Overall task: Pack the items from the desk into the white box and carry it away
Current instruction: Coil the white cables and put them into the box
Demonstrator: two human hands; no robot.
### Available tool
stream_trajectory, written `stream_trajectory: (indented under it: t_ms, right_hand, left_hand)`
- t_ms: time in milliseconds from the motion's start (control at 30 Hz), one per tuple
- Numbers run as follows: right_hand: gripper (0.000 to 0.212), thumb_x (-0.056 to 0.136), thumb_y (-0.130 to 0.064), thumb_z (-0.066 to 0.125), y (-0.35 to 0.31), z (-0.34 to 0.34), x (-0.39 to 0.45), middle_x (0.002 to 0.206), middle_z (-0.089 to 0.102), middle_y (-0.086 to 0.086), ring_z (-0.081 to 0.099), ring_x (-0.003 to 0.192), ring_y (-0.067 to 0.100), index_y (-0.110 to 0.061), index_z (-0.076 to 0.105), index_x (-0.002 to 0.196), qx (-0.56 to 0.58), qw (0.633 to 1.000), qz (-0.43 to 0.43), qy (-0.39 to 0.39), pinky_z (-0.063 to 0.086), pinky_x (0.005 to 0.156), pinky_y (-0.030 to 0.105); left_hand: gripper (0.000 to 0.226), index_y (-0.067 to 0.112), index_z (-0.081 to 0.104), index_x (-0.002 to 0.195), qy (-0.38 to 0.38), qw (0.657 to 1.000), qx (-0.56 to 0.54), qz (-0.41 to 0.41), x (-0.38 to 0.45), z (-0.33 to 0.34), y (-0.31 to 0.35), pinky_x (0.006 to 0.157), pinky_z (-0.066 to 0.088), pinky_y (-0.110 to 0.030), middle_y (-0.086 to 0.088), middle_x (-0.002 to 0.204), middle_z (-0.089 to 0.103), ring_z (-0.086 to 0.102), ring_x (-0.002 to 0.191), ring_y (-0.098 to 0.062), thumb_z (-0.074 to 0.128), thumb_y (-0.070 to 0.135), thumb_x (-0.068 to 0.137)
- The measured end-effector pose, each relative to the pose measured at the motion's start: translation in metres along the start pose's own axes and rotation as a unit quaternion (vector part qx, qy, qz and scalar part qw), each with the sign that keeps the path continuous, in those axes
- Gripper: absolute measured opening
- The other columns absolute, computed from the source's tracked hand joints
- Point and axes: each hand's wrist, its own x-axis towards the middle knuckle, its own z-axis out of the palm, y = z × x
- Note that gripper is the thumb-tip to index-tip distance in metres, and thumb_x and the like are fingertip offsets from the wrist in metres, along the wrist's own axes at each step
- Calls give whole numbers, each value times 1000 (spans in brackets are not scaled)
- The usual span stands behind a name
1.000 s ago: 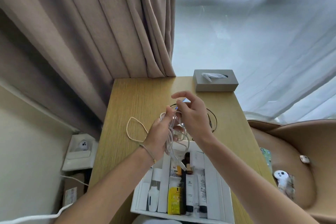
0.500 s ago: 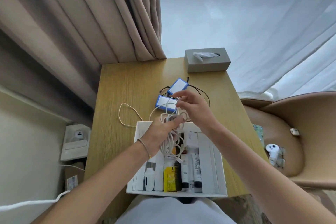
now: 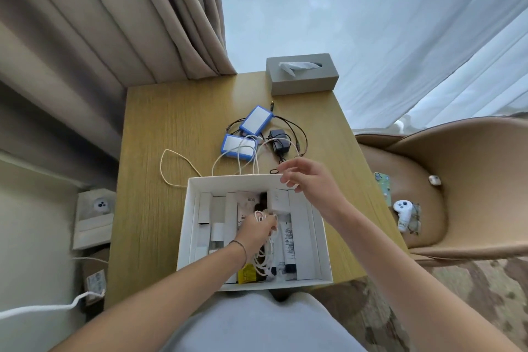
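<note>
On the table (image 3: 160,168) the white box (image 3: 320,240) sits nearest us. Our left hand (image 3: 255,230) grips the coiled white cable (image 3: 265,258) inside it; the loose end trails away over the far rim. Our right hand (image 3: 310,180), fingers relaxed and holding nothing, hovers nearer that trailing length.

the box (image 3: 322,240) sits at the surface's (image 3: 160,180) 6 o'clock edge, tubes (image 3: 288,240) and cartons (image 3: 203,208) inside. at 12 o'clock of it lie two packs (image 3: 248,134) with an adapter (image 3: 280,141) at their 3 o'clock. the tissue holder (image 3: 303,77) stands at the far 1 o'clock corner. a cord (image 3: 171,168) loops at 10 o'clock. a chair (image 3: 457,180) stands at 3 o'clock.
</note>
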Motion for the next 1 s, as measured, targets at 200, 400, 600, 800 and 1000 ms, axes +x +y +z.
stream_trajectory:
  t_ms: [200, 400, 600, 800, 1000]
  right_hand:
    - [22, 94, 2, 56, 11, -10, -14, 83, 71, 4, 59, 69, 2, -10, 73, 101, -18, 1000, 17, -2, 46, 63, 10]
    - [21, 96, 2, 55, 18, -12, -22, 86, 70, 7, 58, 69, 4, -7, 72, 102, -19, 999, 29, -3, 46, 63, 11]
    - [22, 94, -1, 55, 24, -10, -18, 86, 72, 8, 58, 74, 8, -11, 73, 100, -53, 998, 28, 9, 47, 68, 20]
    - [23, 92, -1, 56, 17, -7, -4, 83, 73, 5, 60, 72, 5, -16, 74, 95, -45, 999, 12, 6, 45, 68, 18]
    - [26, 88, 3, 58, -8, -7, 29, 75, 71, 2, 59, 62, 2, -16, 75, 87, -24, 999, -24, 22, 45, 58, 10]
  left_hand:
    - [34, 16, 55, 67, 62, 970, 211, 102, 8, 23, -23, 54, 42, -28, 0, 69, 56, 51, 62, -14, 54, 37, 94]
    - [55, 22, 56, 124, 124, 840, 501, 164, 5, 35, -28, 96, 36, -43, -6, 130, 54, 44, 116, -27, 31, 59, 92]
    - [78, 23, 53, 130, 38, 859, 497, 118, -5, 18, -7, 90, 47, -45, -6, 121, 62, 53, 114, -27, 28, 79, 82]
    - [54, 31, 62, 115, 101, 824, 510, 224, -28, -18, 22, 66, 45, -33, 6, 100, 62, 58, 96, -16, 31, 68, 90]
    - [27, 26, 66, 92, 178, 782, 457, 385, -23, -53, 75, 61, 45, -30, 7, 87, 64, 60, 81, -17, 42, 39, 92]
